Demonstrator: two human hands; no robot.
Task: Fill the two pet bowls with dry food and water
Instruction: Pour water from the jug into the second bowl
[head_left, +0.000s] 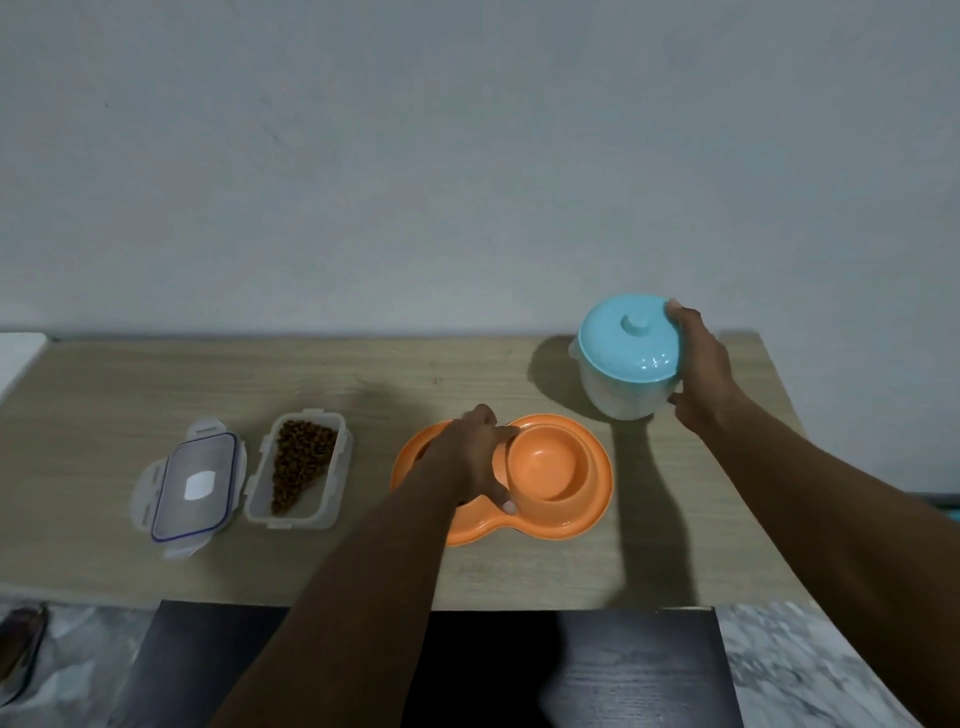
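An orange double pet bowl (576, 512) lies in the middle of the wooden table (363, 566). Its right bowl (545, 467) looks empty; my left hand (472, 457) covers the left bowl and grips the middle of the feeder. At the back right stands a white jug with a blue lid (626, 348). My right hand (701, 369) holds that jug by its right side. An open clear container of brown dry food (298, 462) sits to the left, with its lid (195, 486) lying beside it.
A grey wall rises right behind the table. A dark board or stool (519, 670) lies below the table's front edge, over marble-patterned floor. A white object (15, 358) shows at the far left edge.
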